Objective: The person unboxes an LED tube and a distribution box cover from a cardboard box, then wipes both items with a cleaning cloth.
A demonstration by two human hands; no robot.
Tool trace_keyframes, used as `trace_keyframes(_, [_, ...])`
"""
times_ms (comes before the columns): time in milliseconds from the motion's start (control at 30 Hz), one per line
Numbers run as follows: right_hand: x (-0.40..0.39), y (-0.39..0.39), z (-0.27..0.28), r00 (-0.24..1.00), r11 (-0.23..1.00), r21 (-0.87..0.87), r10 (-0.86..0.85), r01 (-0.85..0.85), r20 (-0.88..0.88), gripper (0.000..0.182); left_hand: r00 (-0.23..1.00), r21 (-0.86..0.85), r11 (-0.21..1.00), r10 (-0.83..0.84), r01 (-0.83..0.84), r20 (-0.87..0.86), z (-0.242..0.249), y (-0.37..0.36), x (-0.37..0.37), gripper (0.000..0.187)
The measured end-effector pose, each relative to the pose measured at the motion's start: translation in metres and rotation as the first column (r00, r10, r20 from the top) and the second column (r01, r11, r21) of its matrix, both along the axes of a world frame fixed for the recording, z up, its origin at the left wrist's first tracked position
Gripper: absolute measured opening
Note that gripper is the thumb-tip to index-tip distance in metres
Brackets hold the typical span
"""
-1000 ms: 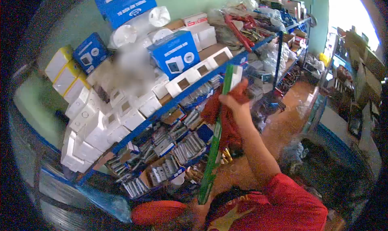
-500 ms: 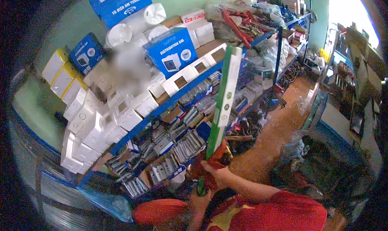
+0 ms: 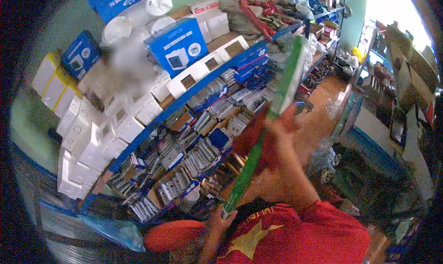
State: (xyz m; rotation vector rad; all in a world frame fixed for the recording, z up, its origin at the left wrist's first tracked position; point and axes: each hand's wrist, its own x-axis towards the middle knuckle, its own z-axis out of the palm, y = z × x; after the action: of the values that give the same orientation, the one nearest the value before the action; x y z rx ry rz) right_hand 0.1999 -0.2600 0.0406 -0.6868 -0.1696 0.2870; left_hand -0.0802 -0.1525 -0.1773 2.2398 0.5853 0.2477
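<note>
A long green and white box (image 3: 251,165) slants upward from the lower middle to the upper right. My left hand (image 3: 224,218) is closed around its lower end, near the red shirt. Higher up, my right hand (image 3: 282,125) is closed on a dark red cloth (image 3: 258,135) that lies against the box around its middle. The cloth and that hand are smeared by motion, so the separate fingers are hard to make out.
On the left, a blue shelf edge (image 3: 180,101) carries white boxes (image 3: 117,125) and a blue distribution box (image 3: 177,47). Cartons of packaged parts (image 3: 177,188) fill the rack below. An orange floor strip (image 3: 325,102) runs back between shelves; cardboard (image 3: 406,70) stands at right.
My right hand and the red cloth have moved up along the long box, away from my left hand. The box's upper end has swung right, and more of its green lower part shows.
</note>
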Motion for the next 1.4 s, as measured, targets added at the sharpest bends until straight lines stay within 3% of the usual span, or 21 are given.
trace_keyframes(67, [0.038, -0.024, 0.009, 0.990, 0.990, 0.038, 0.135, -0.133, -0.046, 0.049, 0.986, 0.035, 0.997, 0.077, -0.073, -0.146, 0.009, -0.013, -0.016, 0.054])
trace_keyframes(100, [0.055, -0.034, 0.010, 0.991, 0.989, -0.084, 0.124, -0.120, 0.048, 0.047, 0.971, 0.053, 0.993, 0.116, -0.107, -0.210, 0.012, -0.019, -0.020, 0.053])
trace_keyframes(200, [0.052, -0.033, 0.026, 0.969, 0.981, -0.102, -0.143, 0.166, 0.201, 0.040, 0.991, -0.109, 0.990, 0.098, -0.088, 0.092, -0.013, -0.026, -0.022, 0.047])
trace_keyframes(233, [0.052, -0.035, 0.031, 0.953, 0.974, -0.046, -0.206, 0.222, 0.223, 0.036, 0.988, -0.365, 0.926, 0.135, -0.096, 0.081, -0.039, -0.019, -0.026, 0.044])
trace_keyframes(300, [0.043, -0.044, 0.046, 0.959, 0.972, -0.108, -0.182, 0.210, 0.219, 0.037, 0.981, -0.786, 0.614, 0.187, -0.075, 0.053, -0.095, -0.001, -0.036, 0.038])
trace_keyframes(333, [0.045, -0.050, 0.047, 0.950, 0.964, -0.154, -0.173, 0.218, 0.262, 0.036, 0.941, -0.917, 0.395, 0.329, -0.057, 0.084, -0.089, 0.001, -0.031, 0.038])
trace_keyframes(400, [0.044, -0.046, 0.042, 0.954, 0.964, -0.140, -0.191, 0.226, 0.231, 0.034, 0.814, -0.992, -0.074, 0.580, 0.107, 0.045, -0.076, 0.011, -0.013, 0.039])
trace_keyframes(500, [0.033, -0.035, 0.024, 0.970, 0.967, -0.099, -0.226, 0.234, 0.092, 0.035, 0.662, -0.984, -0.171, 0.731, -0.057, -0.165, -0.083, 0.029, 0.008, 0.046])
trace_keyframes(567, [0.015, -0.027, 0.010, 0.977, 0.973, -0.090, -0.215, 0.213, -0.011, 0.038, 0.644, -0.986, -0.158, 0.749, -0.058, -0.158, -0.007, 0.027, 0.022, 0.051])
trace_keyframes(633, [-0.008, -0.017, -0.021, 0.998, 0.919, -0.394, -0.043, 0.023, -0.042, 0.056, 0.636, -0.985, -0.170, 0.764, 0.041, -0.105, 0.037, 0.024, 0.039, 0.052])
trace_keyframes(733, [-0.077, 0.014, -0.043, 0.953, 0.934, -0.305, 0.249, -0.188, 0.173, 0.053, 0.666, -0.967, -0.182, 0.746, 0.177, -0.018, 0.057, 0.011, 0.065, 0.054])
trace_keyframes(867, [-0.093, -0.005, -0.144, 0.708, 0.638, -0.558, 0.695, -0.530, 0.122, 0.048, 0.732, -0.901, -0.175, 0.652, 0.397, 0.196, 0.029, -0.031, 0.078, 0.050])
trace_keyframes(900, [-0.088, -0.009, -0.153, 0.680, 0.588, -0.630, 0.722, -0.507, 0.127, 0.046, 0.766, -0.943, -0.091, 0.610, 0.321, 0.202, 0.030, -0.031, 0.082, 0.049])
trace_keyframes(1000, [-0.081, -0.008, -0.171, 0.801, 0.643, -0.697, 0.574, -0.316, 0.166, 0.044, 0.857, -0.979, 0.166, 0.481, 0.116, 0.183, 0.041, -0.044, 0.092, 0.048])
trace_keyframes(1067, [-0.087, 0.001, -0.095, 0.750, 0.699, -0.696, 0.547, -0.163, 0.373, 0.035, 0.896, -0.928, 0.371, 0.418, -0.015, 0.152, 0.054, -0.039, 0.089, 0.048])
trace_keyframes(1167, [-0.052, -0.009, -0.119, 0.365, 0.669, -0.738, 0.668, 0.085, 0.648, 0.054, 0.796, -0.851, 0.525, 0.503, 0.028, 0.336, 0.078, -0.012, 0.074, 0.050])
trace_keyframes(1233, [-0.074, -0.011, -0.068, 0.562, 0.493, -0.802, 0.789, -0.336, 0.249, 0.051, 0.635, -0.817, 0.569, 0.598, 0.091, 0.488, 0.088, 0.003, 0.038, 0.053])
trace_keyframes(1267, [-0.074, -0.014, -0.067, 0.474, 0.519, -0.814, 0.803, -0.261, 0.360, 0.049, 0.536, -0.795, 0.596, 0.637, 0.113, 0.554, 0.091, 0.011, 0.020, 0.054])
trace_keyframes(1333, [-0.073, -0.007, -0.086, 0.234, 0.554, -0.790, 0.831, -0.262, 0.505, 0.047, 0.375, -0.726, 0.632, 0.626, 0.271, 0.684, 0.162, 0.023, -0.007, 0.092])
trace_keyframes(1367, [-0.077, -0.002, -0.102, 0.161, 0.440, -0.861, 0.897, -0.256, 0.411, 0.049, 0.254, -0.581, 0.754, 0.523, 0.307, 0.813, 0.197, 0.030, -0.006, 0.103])
trace_keyframes(1400, [-0.081, 0.000, -0.117, 0.091, 0.331, -0.915, 0.944, -0.231, 0.318, 0.052, 0.210, -0.609, 0.754, 0.572, 0.245, 0.793, 0.222, 0.032, -0.010, 0.081])
